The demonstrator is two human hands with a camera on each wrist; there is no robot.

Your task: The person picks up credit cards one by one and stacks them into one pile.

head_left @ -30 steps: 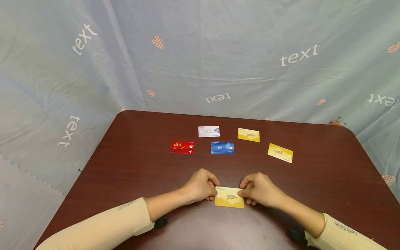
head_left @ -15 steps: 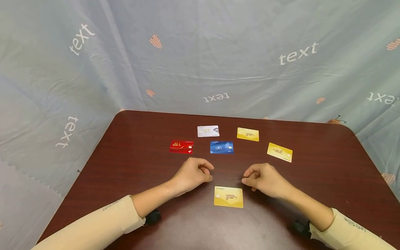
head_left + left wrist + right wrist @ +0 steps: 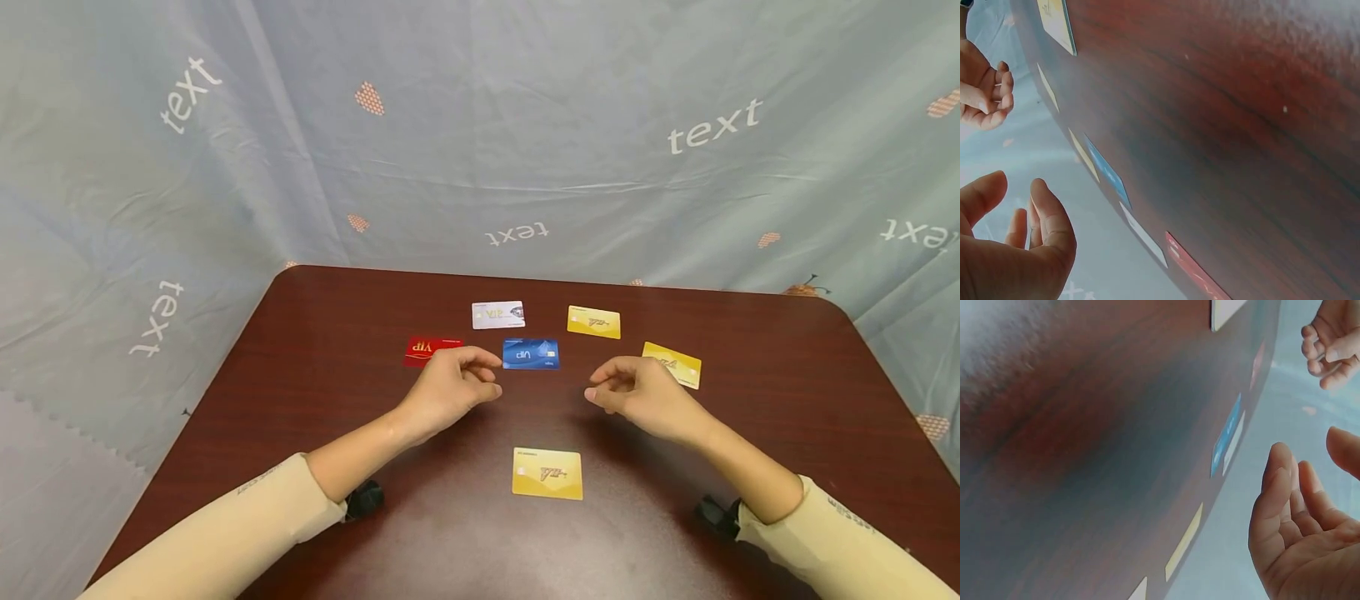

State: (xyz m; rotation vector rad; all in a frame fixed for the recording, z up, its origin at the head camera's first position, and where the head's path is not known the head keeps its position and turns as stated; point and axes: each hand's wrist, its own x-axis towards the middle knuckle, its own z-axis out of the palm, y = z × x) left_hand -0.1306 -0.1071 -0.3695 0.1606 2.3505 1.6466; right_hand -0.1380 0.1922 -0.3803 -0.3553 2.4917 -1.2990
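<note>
Above the table my left hand [image 3: 442,392] has loosely curled fingers with a gap to the thumb, and nothing lies in it. In the head view it covers part of a red card [image 3: 417,352], and its fingertips appear beside a blue card [image 3: 531,354]. My right hand [image 3: 648,396], likewise empty and loosely curled, hides a corner of a tilted gold card [image 3: 686,371]. Nearer to me than both hands, another gold card [image 3: 547,474] lies flat on the table. Both wrist views show the hands raised off the surface, thumb and fingers apart.
Behind the blue card lie a white card [image 3: 498,315] and a further gold card [image 3: 594,322]. The dark red wooden table [image 3: 337,333] ends at a grey-blue curtain [image 3: 450,167] with printed words. Both forearms wear pale sleeves [image 3: 225,525].
Both hands let go of the near gold card, which stays on the table. They have moved away from me toward the other cards, the left over the red card, the right over the tilted gold one.
</note>
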